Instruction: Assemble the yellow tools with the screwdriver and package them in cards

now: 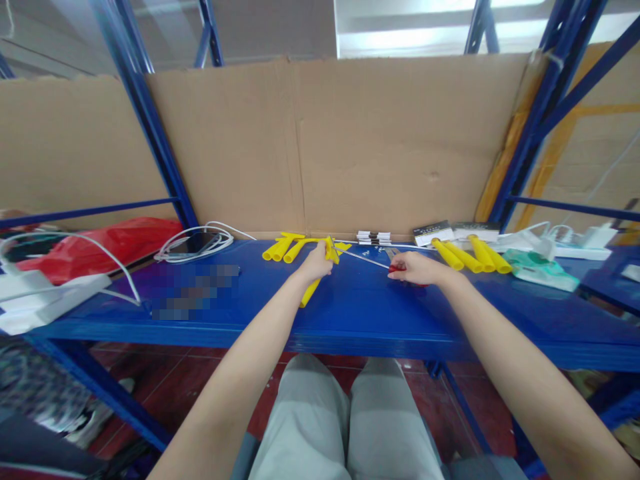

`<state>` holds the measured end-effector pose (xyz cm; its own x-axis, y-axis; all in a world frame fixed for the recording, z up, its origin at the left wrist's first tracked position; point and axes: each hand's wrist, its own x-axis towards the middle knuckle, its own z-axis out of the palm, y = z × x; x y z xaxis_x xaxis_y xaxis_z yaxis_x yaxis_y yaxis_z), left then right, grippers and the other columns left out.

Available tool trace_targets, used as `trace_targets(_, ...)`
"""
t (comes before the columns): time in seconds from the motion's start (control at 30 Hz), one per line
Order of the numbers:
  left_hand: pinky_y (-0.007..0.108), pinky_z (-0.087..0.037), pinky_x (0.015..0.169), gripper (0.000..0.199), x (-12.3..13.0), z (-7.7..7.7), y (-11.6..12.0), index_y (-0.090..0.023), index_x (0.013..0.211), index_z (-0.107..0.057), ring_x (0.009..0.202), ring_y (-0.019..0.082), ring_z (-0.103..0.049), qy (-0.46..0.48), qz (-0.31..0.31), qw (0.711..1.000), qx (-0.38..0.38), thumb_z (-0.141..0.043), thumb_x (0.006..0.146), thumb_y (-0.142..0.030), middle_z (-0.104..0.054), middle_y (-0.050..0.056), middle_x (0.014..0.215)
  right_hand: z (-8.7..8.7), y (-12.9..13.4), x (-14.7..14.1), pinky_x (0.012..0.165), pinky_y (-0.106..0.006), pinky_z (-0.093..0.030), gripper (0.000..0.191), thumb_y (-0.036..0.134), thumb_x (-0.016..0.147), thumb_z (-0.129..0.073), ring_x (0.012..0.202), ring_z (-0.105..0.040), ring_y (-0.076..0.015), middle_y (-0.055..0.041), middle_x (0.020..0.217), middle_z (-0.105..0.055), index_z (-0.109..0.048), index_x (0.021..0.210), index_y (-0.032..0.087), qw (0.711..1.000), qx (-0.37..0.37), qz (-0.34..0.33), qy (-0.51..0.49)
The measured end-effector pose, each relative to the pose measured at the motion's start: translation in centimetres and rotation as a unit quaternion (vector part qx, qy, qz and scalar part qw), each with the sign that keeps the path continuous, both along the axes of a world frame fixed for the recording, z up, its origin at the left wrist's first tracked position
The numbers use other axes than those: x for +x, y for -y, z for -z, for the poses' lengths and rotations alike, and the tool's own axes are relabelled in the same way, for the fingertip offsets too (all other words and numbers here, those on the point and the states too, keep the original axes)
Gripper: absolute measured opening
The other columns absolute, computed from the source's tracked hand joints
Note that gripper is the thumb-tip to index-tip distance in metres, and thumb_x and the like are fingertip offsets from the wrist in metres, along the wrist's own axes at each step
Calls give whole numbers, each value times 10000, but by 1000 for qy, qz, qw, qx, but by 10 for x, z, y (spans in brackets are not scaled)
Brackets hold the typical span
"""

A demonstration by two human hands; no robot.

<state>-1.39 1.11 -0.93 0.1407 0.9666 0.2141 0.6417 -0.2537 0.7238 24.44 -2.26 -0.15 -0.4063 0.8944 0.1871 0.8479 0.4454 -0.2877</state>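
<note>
I see left hand (316, 263), fingers closed round yellow plastic part (332, 255) over blue tabletop (360, 310). Right hand (415, 268), 3 o'clock from left, fingers wrapped on red-handled screwdriver (393, 269), tip close by part. Tiny screws (367, 253) at 10 o'clock from right hand.

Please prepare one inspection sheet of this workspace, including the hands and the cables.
Surface: blue table; one patch at left is pixelated, unreadable.
Work items: yellow piece; red-handled tool, its shaft pointing toward the piece, contact unclear; yellow tubes at left and right.
Clutter: tiny metal parts, printed cards, green-and-white packet, red bundle.
Hands: left hand closed on the yellow piece; right hand grips the tool.
Cables: white cable coil at left; more near both power strips.
Surroundings: cardboard panel behind, blue frame, red floor.
</note>
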Motion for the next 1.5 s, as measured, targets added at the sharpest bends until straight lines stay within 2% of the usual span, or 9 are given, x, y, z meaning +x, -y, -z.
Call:
trace_targets(0.27, 210, -445, 529, 414, 0, -1, 1, -106, 1219, -447, 597, 116, -610, -9, 2, 1000, -2, -484, 815, -22, -676, 126, 1015, 0, -1, -1, 592, -293, -436, 155, 347, 782, -596, 641, -603, -197, -56, 706, -675, -616, 711, 210, 1000, -6, 15, 9)
trace_targets(0.4, 218, -455, 526, 430, 0, -2, 2, -117, 1227, -449, 633, 136, -632, -7, -5, 1000, -2, -499, 808, -32, -679, 125, 1025, 0, 1, -1, 604, -296, -436, 185, 348, 829, -527, 642, -598, -203, -53, 658, -649, -588, 718, 214, 1000, -9, 6, 0)
trace_targets(0.6, 211, -461, 521, 421, 0, -3, 4, -125, 1212, -453, 624, 131, -629, 2, -6, 1000, -2, -502, 807, -24, -691, 111, 1013, -3, 2, -2, 607, -293, -413, 226, 362, 854, -479, 632, -567, -193, -63, 701, -633, -551, 710, 204, 1000, 14, 5, -13)
trace_targets(0.7, 214, -469, 535, 396, 0, -2, 1, -126, 1183, -464, 622, 133, -637, -9, -5, 1000, 9, -516, 804, -24, -693, 120, 1032, -1, -2, 0, 597, -290, -399, 210, 376, 813, -542, 626, -552, -190, -47, 667, -610, -510, 687, 212, 999, 38, 6, -10)
trace_targets(0.9, 246, -510, 631, 430, -3, 2, -5, -145, 1189, -467, 770, 179, -684, -43, -13, 999, 24, -518, 782, -15, -657, 155, 1176, 6, -10, 5, 606, -262, -407, 194, 239, 719, -619, 667, -563, -168, -23, 729, -619, -426, 722, 232, 993, 91, 39, -60)
trace_targets(1.27, 251, -521, 661, 451, -2, 2, -5, -158, 1209, -472, 818, 191, -691, -42, -22, 999, 25, -521, 782, -21, -664, 141, 1160, 1, -4, 1, 595, -273, -374, 183, 303, 744, -610, 637, -533, -169, -16, 685, -584, -449, 700, 228, 996, 74, 35, -42)
trace_targets(1.5, 229, -505, 608, 436, -2, 1, -3, -150, 1203, -479, 739, 163, -676, -32, -18, 999, 21, -531, 789, -23, -685, 126, 1105, 1, -4, 0, 594, -269, -370, 189, 303, 741, -605, 645, -522, -165, -21, 698, -587, -436, 699, 228, 996, 72, 35, -29)
